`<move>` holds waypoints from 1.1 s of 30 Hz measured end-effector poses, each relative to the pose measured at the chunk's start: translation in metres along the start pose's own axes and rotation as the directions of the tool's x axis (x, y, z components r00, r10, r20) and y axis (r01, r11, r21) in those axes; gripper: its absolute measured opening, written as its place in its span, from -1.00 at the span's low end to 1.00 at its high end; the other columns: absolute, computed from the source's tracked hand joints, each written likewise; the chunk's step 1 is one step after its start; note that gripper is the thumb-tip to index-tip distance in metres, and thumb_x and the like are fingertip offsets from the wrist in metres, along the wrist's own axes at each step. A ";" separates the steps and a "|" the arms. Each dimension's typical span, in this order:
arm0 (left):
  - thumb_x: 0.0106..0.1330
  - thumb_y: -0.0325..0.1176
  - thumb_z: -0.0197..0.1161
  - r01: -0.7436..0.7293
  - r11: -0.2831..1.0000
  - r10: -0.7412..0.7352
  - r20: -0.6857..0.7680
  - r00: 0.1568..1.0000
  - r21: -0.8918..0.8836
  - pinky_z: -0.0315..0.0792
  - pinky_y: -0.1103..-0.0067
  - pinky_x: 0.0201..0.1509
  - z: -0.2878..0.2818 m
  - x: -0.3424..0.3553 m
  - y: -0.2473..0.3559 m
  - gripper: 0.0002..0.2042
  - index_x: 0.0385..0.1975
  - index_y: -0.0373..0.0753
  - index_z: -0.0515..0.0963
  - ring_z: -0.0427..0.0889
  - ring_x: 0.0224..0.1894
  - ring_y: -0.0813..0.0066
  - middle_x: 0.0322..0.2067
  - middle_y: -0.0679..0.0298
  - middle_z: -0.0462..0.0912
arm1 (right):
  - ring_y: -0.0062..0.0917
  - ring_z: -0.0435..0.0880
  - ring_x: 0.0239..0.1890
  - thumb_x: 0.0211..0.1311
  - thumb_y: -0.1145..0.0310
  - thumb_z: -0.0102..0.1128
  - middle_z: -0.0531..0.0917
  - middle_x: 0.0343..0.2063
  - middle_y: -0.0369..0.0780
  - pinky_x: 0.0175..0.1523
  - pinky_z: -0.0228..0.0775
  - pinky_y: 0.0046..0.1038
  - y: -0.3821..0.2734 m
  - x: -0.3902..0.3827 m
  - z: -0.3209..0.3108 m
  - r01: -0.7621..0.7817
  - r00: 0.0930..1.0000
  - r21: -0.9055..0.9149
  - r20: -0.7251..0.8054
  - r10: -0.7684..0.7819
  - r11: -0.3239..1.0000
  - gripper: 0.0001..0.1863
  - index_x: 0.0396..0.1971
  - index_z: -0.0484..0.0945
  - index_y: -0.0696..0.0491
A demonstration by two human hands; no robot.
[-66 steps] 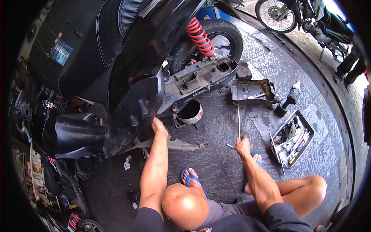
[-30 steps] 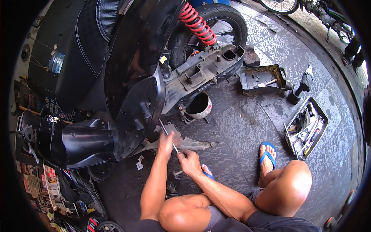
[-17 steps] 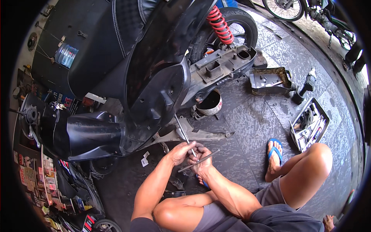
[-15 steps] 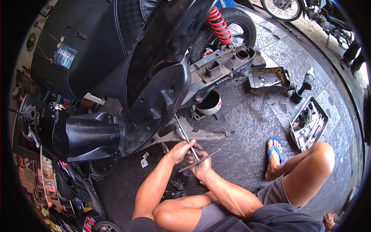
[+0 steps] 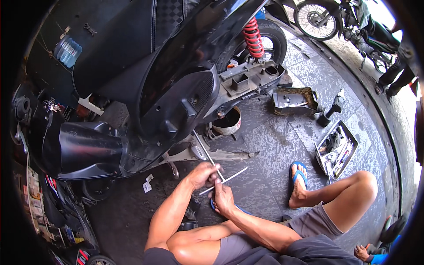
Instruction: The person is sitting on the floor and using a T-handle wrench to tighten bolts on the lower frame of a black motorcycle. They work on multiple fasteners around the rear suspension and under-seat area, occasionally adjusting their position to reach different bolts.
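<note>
A metal T-handle wrench (image 5: 207, 154) reaches from the underside of a black scooter (image 5: 176, 97) back toward me. Around its shaft, just ahead of the crossbar, curl the fingers of my left hand (image 5: 204, 175). My right hand (image 5: 224, 196) is closed at the crossbar where it meets the shaft, thumb up along the tool. The wrench's far tip is hidden under the scooter's side panel. Close by the shaft lies the scooter's grey metal stand or lower cover (image 5: 221, 155), which I cannot tell for sure.
An open tool tray (image 5: 353, 152) lies right of my sandalled foot (image 5: 299, 176). Beyond it are a cordless power tool (image 5: 332, 108) and a dark pan (image 5: 282, 110) with small parts. A bowl (image 5: 229, 128) sits under the scooter. People and a motorbike (image 5: 318, 20) are at far right.
The crossbar has turned slightly, and my right hand now grips from above with its thumb up. My left hand stays by the shaft. The whole view has shifted a little.
</note>
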State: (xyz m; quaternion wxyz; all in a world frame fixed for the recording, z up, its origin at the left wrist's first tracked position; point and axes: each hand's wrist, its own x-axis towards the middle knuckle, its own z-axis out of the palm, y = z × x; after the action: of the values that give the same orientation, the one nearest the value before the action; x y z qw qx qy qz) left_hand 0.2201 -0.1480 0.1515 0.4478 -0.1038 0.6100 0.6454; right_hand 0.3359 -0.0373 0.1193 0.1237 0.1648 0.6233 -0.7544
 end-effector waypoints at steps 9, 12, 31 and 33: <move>0.37 -0.21 0.20 -0.111 0.993 0.105 0.165 0.981 0.026 0.22 0.71 -0.42 -0.007 -0.004 -0.007 -0.73 -0.39 -0.34 0.61 0.30 -0.56 0.74 -0.60 0.46 0.45 | -0.38 0.51 -0.68 0.37 0.35 -0.14 0.52 -0.65 -0.11 -0.60 0.37 -0.34 -0.004 -0.018 -0.017 0.042 0.998 0.086 -0.059 -0.037 0.995 -0.49 0.32 0.20 -0.10; 0.36 -0.21 0.22 -0.081 0.996 0.077 0.082 0.994 0.040 0.24 0.68 -0.44 -0.018 0.004 -0.014 -0.73 -0.40 -0.32 0.62 0.29 -0.59 0.73 -0.63 0.48 0.43 | 0.06 0.60 -0.10 0.24 0.37 0.02 0.61 -0.30 0.19 0.05 0.37 -0.10 -0.006 -0.032 0.002 0.321 0.926 -0.398 0.322 -0.197 0.859 -0.55 0.15 0.43 0.07; 0.33 -0.23 0.23 -0.214 0.957 0.237 -0.106 0.966 0.195 0.20 0.69 -0.53 -0.009 0.012 -0.006 -0.76 -0.39 -0.31 0.59 0.32 -0.59 0.73 -0.56 0.43 0.52 | -0.21 0.60 -0.51 0.20 0.49 -0.01 0.61 -0.45 0.04 -0.33 0.49 -0.36 -0.008 -0.020 -0.004 0.533 0.845 -0.306 0.236 -0.479 0.789 -0.51 0.18 0.39 0.20; 0.33 -0.23 0.23 -0.236 0.963 0.251 -0.120 0.960 0.131 0.21 0.71 -0.53 -0.025 0.011 -0.020 -0.77 -0.40 -0.29 0.59 0.31 -0.59 0.73 -0.55 0.43 0.53 | -0.25 0.61 -0.53 0.20 0.48 -0.01 0.61 -0.42 0.05 -0.37 0.46 -0.35 -0.022 -0.021 -0.010 0.504 0.860 -0.246 0.049 -0.509 0.828 -0.48 0.21 0.35 0.21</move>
State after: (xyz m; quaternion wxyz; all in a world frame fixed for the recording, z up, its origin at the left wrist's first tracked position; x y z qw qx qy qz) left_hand 0.2174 -0.1680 0.1243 0.3276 -0.0455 0.6833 0.6509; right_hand 0.3471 -0.0231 0.1460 -0.0666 -0.0160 0.7357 -0.6738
